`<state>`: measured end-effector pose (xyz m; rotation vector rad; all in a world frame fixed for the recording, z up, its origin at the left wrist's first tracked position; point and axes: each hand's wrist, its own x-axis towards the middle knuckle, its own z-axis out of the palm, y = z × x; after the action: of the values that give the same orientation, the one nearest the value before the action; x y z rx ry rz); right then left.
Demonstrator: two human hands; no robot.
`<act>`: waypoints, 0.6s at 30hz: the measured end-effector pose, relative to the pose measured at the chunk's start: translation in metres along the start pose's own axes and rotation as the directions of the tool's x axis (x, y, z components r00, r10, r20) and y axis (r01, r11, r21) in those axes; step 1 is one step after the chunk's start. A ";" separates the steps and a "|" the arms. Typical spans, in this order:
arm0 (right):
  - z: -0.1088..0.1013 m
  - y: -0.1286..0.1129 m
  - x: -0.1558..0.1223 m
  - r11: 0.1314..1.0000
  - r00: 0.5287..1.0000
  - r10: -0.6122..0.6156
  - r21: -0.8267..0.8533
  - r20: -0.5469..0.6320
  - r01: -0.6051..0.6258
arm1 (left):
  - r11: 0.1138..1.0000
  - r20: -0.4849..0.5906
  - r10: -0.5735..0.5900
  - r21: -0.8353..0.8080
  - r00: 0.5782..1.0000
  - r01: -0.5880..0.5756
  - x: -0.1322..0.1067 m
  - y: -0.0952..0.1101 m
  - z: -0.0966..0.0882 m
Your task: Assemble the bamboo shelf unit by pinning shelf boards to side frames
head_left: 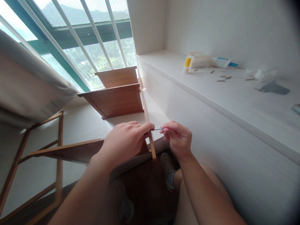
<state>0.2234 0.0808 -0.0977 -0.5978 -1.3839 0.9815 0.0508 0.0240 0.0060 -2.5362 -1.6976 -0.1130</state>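
Daylight is coming through a green-framed window behind slanting white bars, with a grey fabric curtain hanging at the left. Along the right, a pale wood-grained ledge is carrying a small white container with a yellow part, a whitish package, a white tube with a blue cap, several small metal fasteners, a crumpled clear wrapper and a flat grey piece. Below, reddish-brown wooden panels are standing beside a slender light-brown wooden rail: one panel is sitting in the middle, another is showing behind it, and a third is extending leftward, partly behind the left forearm. An open brown wooden frame is standing at the far left. Both hands are working at the rail, near each other but not touching. The left hand is closing on the rail, its lower fingers partly hidden. The right hand is pinching a thin grey metal rod between thumb and fingers; the rod is bridging the gap between the hands, its far end lying by the left fingertips at the rail. Whether that end is sitting in a hole, I cannot tell. A beige shoe is resting below.
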 end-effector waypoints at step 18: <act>-0.007 -0.006 0.000 0.993 0.999 -0.012 -0.118 0.042 0.017 | 1.000 0.014 -0.009 -0.014 1.000 0.010 -0.001 -0.001 0.001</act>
<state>0.2316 0.0793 -0.0940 -0.6586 -1.4887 0.9087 0.0499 0.0239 0.0048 -2.5451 -1.7202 -0.1085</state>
